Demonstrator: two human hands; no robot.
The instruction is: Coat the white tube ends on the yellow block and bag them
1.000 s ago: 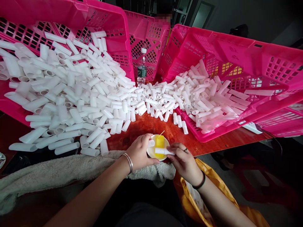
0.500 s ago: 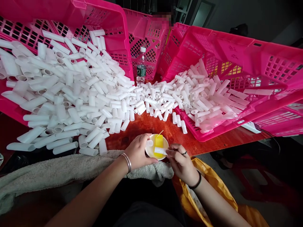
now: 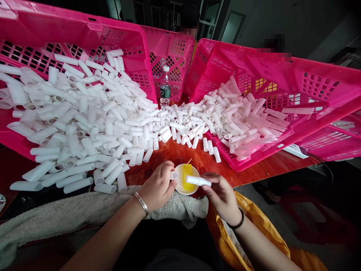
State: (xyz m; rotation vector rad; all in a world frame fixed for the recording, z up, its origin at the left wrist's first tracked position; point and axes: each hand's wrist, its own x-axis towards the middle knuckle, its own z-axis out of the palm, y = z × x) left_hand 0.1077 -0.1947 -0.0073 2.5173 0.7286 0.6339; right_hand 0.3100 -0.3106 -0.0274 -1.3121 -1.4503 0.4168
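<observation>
In my left hand, closed fingers grip a short white plastic tube, its open end facing right. My right hand pinches a longer white tube piece with a stepped middle, lying nearly level and pointing left. Between the hands sits a small white bowl with a yellow block in it; a thin stick leans out over its rim. The right hand's piece passes over the bowl's right side. Loose white tubes lie heaped beyond the hands.
Pink crates stand tipped at left and right, spilling tubes onto the red-brown table. A water bottle stands between them. A grey towel lies along the near edge, a yellow sack at lower right. People are partly visible behind.
My left hand has come off the bowl's rim and moved slightly left with its tube. My right hand has drawn right, and the piece in it shows more of its length.
</observation>
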